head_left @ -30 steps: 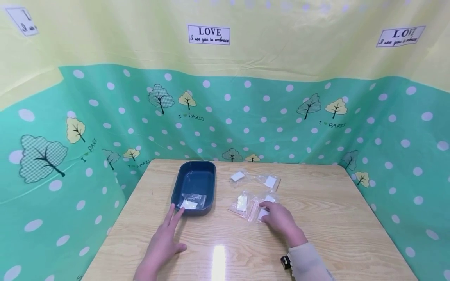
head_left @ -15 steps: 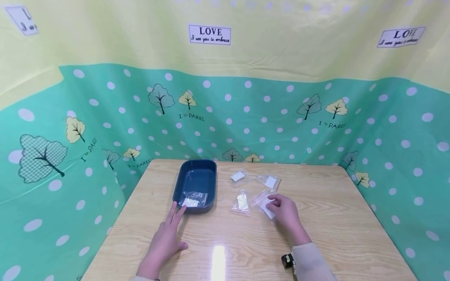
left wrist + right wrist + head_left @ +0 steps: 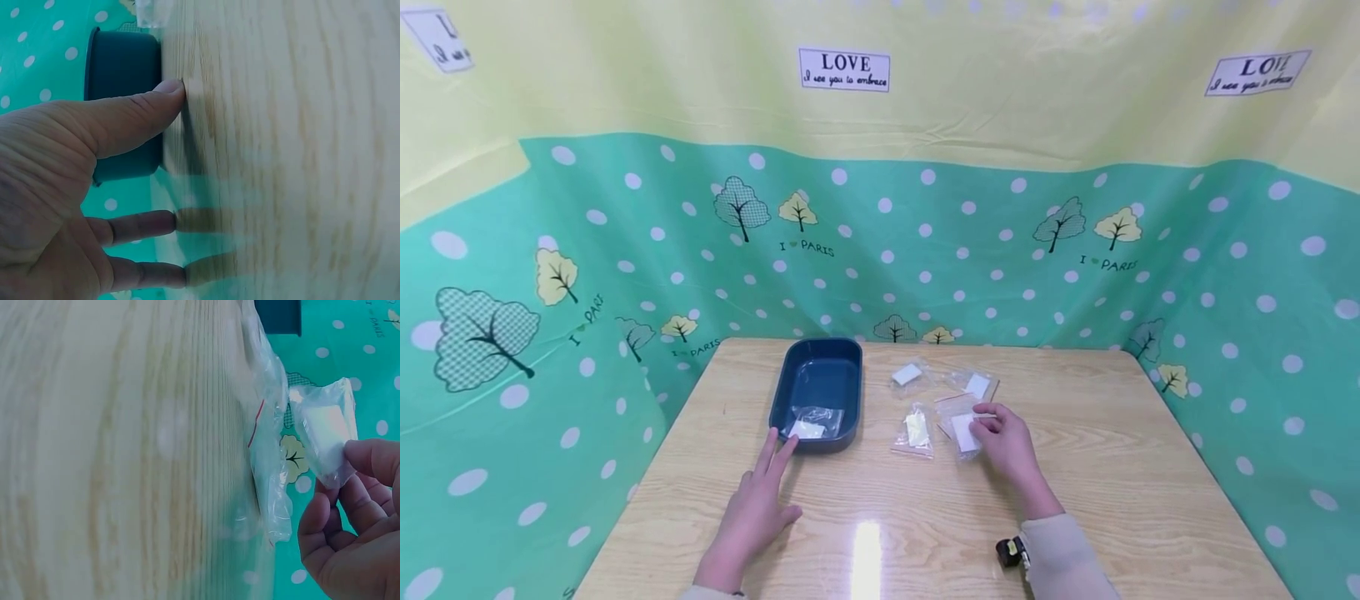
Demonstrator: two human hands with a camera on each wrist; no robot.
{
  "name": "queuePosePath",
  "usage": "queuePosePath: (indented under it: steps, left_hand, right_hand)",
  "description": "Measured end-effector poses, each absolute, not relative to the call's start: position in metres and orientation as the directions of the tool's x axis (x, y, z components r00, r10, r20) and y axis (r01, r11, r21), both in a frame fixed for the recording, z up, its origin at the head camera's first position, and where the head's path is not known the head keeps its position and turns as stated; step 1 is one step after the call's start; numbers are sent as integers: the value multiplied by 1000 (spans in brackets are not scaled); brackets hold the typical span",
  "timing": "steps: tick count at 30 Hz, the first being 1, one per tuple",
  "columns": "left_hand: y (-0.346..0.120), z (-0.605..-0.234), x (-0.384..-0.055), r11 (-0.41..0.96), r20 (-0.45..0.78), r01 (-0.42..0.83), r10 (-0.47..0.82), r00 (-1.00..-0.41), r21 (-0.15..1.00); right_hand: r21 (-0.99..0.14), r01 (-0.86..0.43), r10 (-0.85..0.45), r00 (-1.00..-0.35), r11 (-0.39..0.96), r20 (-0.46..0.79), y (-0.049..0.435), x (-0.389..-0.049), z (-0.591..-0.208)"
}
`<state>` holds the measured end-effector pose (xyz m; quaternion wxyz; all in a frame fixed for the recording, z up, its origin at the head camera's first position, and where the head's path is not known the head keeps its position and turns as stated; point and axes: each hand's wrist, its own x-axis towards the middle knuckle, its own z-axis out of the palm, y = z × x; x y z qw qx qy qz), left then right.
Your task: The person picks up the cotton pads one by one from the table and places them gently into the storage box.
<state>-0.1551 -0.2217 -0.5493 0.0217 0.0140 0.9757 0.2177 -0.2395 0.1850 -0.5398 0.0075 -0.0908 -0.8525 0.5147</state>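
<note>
My right hand (image 3: 1009,450) pinches a small clear zip bag (image 3: 966,435) with a white rectangular piece inside. In the right wrist view, thumb and fingers grip this bag (image 3: 325,434) by one edge, raised over the table. My left hand (image 3: 752,510) has its fingers extended, with two fingertips right at the near rim of a dark blue tray (image 3: 777,400). The left wrist view shows its thumb and two lower fingers (image 3: 147,226) stretched out beside the tray wall (image 3: 128,69). Inside the tray, near its front, lies another zip bag (image 3: 820,421).
Similar zip bags lie on the wooden table (image 3: 1075,400): one at the back (image 3: 907,375), a back-right bag (image 3: 976,385), and a front-left bag (image 3: 916,430) beside the held one. Polka-dot green and yellow cloth (image 3: 880,208) surrounds the table on three sides.
My right hand has lifted the zip bag from beside the front-left one and turned it, so its seal strip now points toward the back. The left hand stays at the tray.
</note>
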Motion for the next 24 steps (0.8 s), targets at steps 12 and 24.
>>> queuePosePath:
  steps: [12,24]
  left_hand:
    - [-223,-551,-156,904,-28,29,46,-999,426]
    - [-223,-550,-155,903,-23,35,49,-999,428]
  right_hand:
    - [-896,146,162,-983,420,-84,185,-238,-538]
    - [-909,160,174,-980,385,-99,179,-241,-535]
